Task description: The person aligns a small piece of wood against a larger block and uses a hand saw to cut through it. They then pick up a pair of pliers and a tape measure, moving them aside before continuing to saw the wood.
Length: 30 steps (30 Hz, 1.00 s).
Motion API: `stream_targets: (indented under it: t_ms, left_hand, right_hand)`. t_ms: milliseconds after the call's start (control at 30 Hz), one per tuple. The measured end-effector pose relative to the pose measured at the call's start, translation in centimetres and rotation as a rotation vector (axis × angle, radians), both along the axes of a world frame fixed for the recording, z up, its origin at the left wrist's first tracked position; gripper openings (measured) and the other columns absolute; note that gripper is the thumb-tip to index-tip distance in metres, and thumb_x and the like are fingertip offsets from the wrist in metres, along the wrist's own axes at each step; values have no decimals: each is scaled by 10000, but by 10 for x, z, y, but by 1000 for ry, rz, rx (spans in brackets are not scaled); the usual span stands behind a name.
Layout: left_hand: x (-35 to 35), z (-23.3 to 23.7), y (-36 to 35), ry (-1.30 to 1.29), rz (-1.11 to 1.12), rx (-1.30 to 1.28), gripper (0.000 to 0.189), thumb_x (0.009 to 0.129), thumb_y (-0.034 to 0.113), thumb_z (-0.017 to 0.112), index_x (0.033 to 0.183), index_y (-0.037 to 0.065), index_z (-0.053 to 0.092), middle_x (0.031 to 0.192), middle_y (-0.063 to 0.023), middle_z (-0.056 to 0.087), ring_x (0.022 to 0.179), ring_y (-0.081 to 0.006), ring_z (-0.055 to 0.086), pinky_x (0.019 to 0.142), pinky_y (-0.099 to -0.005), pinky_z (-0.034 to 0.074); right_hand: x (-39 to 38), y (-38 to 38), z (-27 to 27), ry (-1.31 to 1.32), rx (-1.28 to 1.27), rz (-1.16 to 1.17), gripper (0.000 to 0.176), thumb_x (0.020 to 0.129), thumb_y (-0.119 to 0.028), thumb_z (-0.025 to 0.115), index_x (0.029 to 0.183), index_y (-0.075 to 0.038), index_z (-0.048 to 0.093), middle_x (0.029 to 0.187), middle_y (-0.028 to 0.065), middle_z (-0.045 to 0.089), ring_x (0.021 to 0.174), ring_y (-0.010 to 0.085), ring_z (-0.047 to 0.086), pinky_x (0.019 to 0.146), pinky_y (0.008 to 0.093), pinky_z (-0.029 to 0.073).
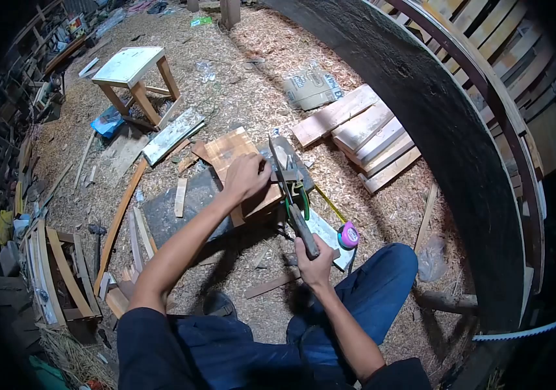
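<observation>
My dark left sleeve (pixel 143 341) lies nearest. My right hand (pixel 317 265) is closed around the saw (pixel 301 226) by its handle, blade pointing away along the right side of the wooden block (pixel 226 149). My left hand (pixel 245 177) bears on the block, fingers curled, apparently steadying it; its closure I cannot tell.

Woodworking shop: shavings-covered floor (pixel 255 88), stacked planks (pixel 364 129), saw (pixel 299 225).

Open floor (pixel 245 97) at twelve o'clock from the left hand (pixel 245 175); obstacles: stool (pixel 128 65), ten o'clock; long blade (pixel 280 171), three o'clock.
</observation>
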<state>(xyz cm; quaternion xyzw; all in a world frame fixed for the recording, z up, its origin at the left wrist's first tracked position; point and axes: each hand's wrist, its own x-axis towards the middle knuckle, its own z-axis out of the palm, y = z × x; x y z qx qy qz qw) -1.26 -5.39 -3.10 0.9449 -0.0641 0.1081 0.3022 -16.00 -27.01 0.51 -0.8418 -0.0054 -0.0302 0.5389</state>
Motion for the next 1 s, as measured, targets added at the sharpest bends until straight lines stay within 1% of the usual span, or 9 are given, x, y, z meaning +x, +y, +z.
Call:
stream_targets:
  t_ms: [67,200,433,567,633,667,767,933,1000]
  left_hand:
    - [9,-2,-9,-24,198,-67,335,914,305,566,846,-6,671,750,-208,632,739,-412,610,708,-482,498]
    - [0,-21,-21,-255,272,54,265,907,237,594,771,19,659,781,-166,650,758,-338,617,695,-454,495]
    - [-16,-25,-13,-261,363,130,237,878,232,621,772,24,661,775,-144,639,750,-324,594,705,-438,473]
    - [-8,-21,-13,-198,393,191,232,867,235,611,799,19,660,864,-143,644,881,-324,576,808,-447,448]
    - [4,-15,-16,-226,558,173,241,873,239,586,827,10,650,917,-168,621,937,-327,555,853,-435,431]
    - [11,-13,-16,-158,610,95,230,875,230,557,919,13,621,1003,-171,584,1009,-321,528,895,-418,411]
    - [17,-26,-22,-131,700,141,236,863,217,548,996,25,581,1076,-152,547,1067,-314,500,929,-421,389]
    - [15,-21,-23,-102,665,96,295,837,195,552,1074,21,570,1208,-158,523,1194,-307,456,994,-427,350]
    - [19,-26,-22,-128,672,100,277,836,189,549,1060,27,576,1184,-156,527,1165,-313,468,980,-435,355]
  right_hand:
    - [-2,5,2,-6,-5,-6,310,884,-226,678,725,8,551,535,79,414,506,127,380,480,343,338]
    - [-4,10,-2,-21,-30,-4,295,887,-217,675,731,1,552,545,110,438,485,184,427,495,369,363]
    - [-5,20,3,-76,-20,50,295,889,-222,674,735,-3,551,558,122,458,483,213,468,499,379,371]
    - [-8,29,14,-81,-35,32,306,888,-230,678,734,0,548,558,121,454,481,210,459,496,377,372]
    - [-10,33,15,-25,-21,-8,314,886,-231,681,730,4,543,555,119,443,480,205,449,493,372,372]
    - [-11,36,16,-26,-21,-11,319,887,-233,681,724,2,539,549,116,429,478,197,440,492,371,369]
    - [-14,45,13,-18,-40,-67,299,886,-229,681,739,-1,557,550,108,436,487,184,441,498,365,377]
    - [-21,58,13,-10,-25,-153,271,888,-227,673,765,-2,586,551,97,448,501,175,451,512,356,390]
    - [-25,63,8,5,30,-192,275,891,-229,661,759,-2,579,552,90,442,513,161,440,511,350,380]
